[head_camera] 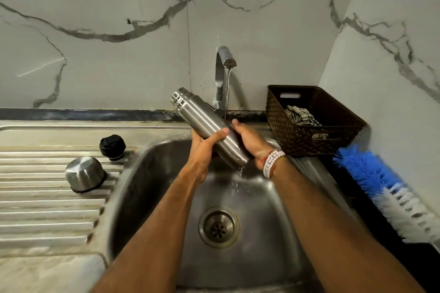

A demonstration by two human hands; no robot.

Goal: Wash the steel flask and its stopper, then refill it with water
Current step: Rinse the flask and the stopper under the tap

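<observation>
I hold the steel flask [204, 123] tilted over the sink [152, 173], its threaded mouth up to the left and its base down to the right. My left hand [204, 147] wraps its middle from below. My right hand [250, 140] grips its lower part from the right side. A thin stream runs from the tap [225, 64] and lands by my right fingers; water drips off the flask's base. The black stopper [112, 147] and the steel cap [85, 173], upside down, rest on the ribbed drainboard [47, 209] at left.
A brown woven basket [312, 138] with a patterned cloth stands right of the tap. A blue and white bottle brush [381, 188] lies along the right counter. The drain [219, 227] sits in the middle of the basin. Marble wall behind.
</observation>
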